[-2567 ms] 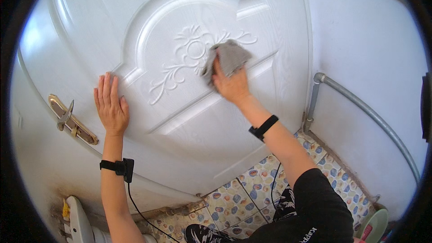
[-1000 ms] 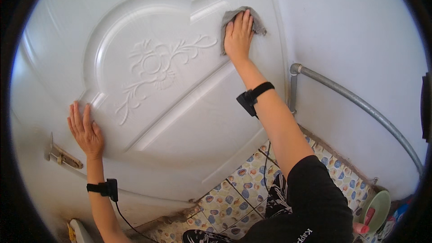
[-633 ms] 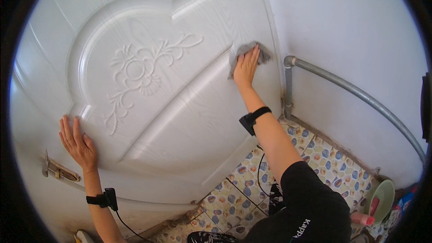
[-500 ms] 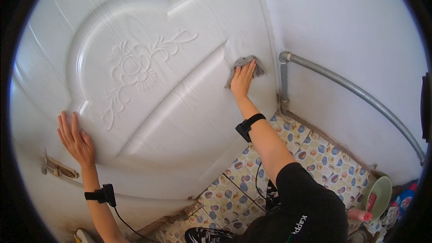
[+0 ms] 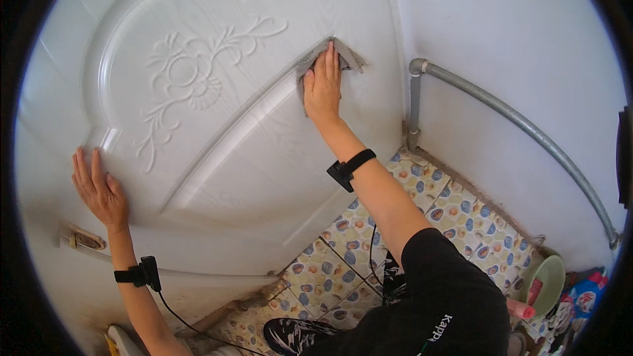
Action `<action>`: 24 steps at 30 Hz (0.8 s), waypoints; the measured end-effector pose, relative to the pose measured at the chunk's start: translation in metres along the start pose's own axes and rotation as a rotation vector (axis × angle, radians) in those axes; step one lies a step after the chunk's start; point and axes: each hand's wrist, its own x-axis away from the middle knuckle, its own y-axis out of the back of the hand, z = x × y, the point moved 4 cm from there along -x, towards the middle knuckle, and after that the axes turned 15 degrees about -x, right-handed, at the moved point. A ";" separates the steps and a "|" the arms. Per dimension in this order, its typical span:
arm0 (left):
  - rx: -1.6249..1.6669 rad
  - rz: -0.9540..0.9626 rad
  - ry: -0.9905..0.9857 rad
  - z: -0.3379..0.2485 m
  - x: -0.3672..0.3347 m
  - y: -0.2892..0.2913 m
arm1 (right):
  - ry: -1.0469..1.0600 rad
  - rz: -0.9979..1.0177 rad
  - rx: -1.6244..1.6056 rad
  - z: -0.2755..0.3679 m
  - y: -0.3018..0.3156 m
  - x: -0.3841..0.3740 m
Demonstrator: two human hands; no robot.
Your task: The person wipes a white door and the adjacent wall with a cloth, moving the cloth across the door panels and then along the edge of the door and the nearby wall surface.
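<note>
A white door [image 5: 217,158] with a raised panel and a moulded flower relief [image 5: 188,76] fills the left of the head view. My right hand [image 5: 323,82] presses a grey cloth [image 5: 346,58] flat against the door, on the moulding edge near its right side. My left hand [image 5: 99,188] lies flat on the door's lower left, fingers spread, holding nothing, just above a brass handle plate [image 5: 86,240]. Both wrists wear black bands; a thin cable runs from the left one.
A grey metal pipe [image 5: 501,118] runs along the white wall [image 5: 514,46] from beside the door frame down to the right. Patterned floor tiles [image 5: 343,250] lie below. A green bowl [image 5: 544,283] and small items stand at the lower right. My black shoe [image 5: 297,336] is on the floor.
My right hand has swept the cloth across the door's upper right and along its right side, now resting on the moulding edge. My left hand stayed flat on the door.
</note>
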 end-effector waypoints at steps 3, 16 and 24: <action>0.001 -0.007 0.000 -0.003 -0.001 0.002 | -0.032 -0.037 -0.012 -0.003 0.003 0.011; 0.018 0.029 0.039 0.002 0.004 -0.002 | -0.181 -0.062 -0.064 0.030 -0.026 0.058; 0.051 0.010 0.067 -0.005 0.001 0.002 | 0.019 0.193 0.013 0.115 -0.079 0.124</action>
